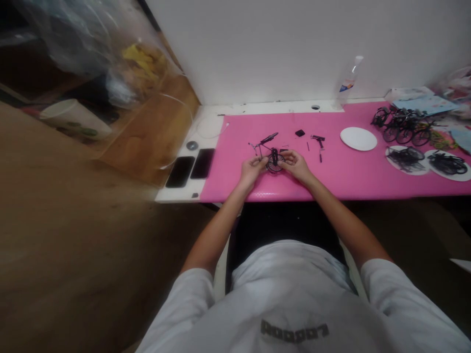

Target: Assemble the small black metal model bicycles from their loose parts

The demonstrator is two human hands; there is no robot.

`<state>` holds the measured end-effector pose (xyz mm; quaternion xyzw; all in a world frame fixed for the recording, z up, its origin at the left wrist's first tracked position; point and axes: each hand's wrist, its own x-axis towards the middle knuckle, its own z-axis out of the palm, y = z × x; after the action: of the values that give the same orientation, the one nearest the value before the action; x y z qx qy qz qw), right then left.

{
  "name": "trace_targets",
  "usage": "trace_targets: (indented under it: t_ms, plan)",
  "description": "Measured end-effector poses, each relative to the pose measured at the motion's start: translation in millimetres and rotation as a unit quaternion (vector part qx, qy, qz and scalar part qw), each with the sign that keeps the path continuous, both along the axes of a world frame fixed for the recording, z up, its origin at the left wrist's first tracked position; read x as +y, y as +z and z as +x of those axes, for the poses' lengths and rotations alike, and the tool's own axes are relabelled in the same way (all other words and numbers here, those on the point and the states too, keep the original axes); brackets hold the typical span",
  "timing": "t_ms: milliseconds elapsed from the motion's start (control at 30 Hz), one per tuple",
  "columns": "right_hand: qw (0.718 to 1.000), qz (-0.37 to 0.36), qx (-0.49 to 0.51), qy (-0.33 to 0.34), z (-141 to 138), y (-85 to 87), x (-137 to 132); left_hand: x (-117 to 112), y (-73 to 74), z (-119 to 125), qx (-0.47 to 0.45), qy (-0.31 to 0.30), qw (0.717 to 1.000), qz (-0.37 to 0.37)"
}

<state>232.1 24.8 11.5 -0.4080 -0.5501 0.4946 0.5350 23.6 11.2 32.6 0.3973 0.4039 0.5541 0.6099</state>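
A small black model bicycle is held between my two hands just above the pink mat. My left hand is closed on the frame at its left side, and my right hand pinches it by the spoked wheel at the right. The handlebar end points up and away from me. Beyond my right hand lie loose black parts: a small dark square piece, a thin rod and a black tool-like piece. What exactly my fingertips press on is partly hidden.
A white plate lies to the right. Several model bicycles stand behind two plates of black parts. A plastic bottle stands by the wall. Two phones lie on the left table edge. Wooden furniture stands further left.
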Motion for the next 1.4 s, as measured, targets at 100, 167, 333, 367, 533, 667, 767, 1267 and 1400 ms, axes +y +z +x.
trace_targets:
  t_ms: [100,167,333,367,533,667,767,1267,1400]
  plan:
    - [1.0,0.001,-0.009,0.002,1,-2.9,2,0,-0.6,0,0.005,0.003,1.0,-0.004]
    - [1.0,0.0,-0.014,0.003,2,-4.5,3,0,-1.0,0,0.006,0.0,1.0,-0.004]
    - [1.0,0.002,-0.024,0.007,3,-6.2,5,0,-1.4,0,0.007,-0.001,1.0,0.009]
    - [1.0,0.003,-0.025,0.006,3,-6.3,5,0,-1.3,1,0.01,0.001,1.0,0.011]
    - [1.0,0.006,-0.027,0.006,3,-6.3,5,0,-1.3,1,0.027,0.005,1.0,0.009]
    - [0.999,0.003,-0.031,0.009,3,-5.7,5,0,-1.6,1,0.031,0.006,0.999,0.012]
    - [0.999,0.002,-0.039,0.014,4,-4.5,4,0,-2.0,0,0.032,-0.002,0.999,0.011]
    - [0.999,-0.026,0.013,0.029,4,9.0,-6,1,-3.4,-1,0.0,0.008,1.0,0.019]
    - [0.999,-0.036,0.009,0.034,4,10.0,-7,1,-3.7,-1,0.002,0.014,1.0,0.009]
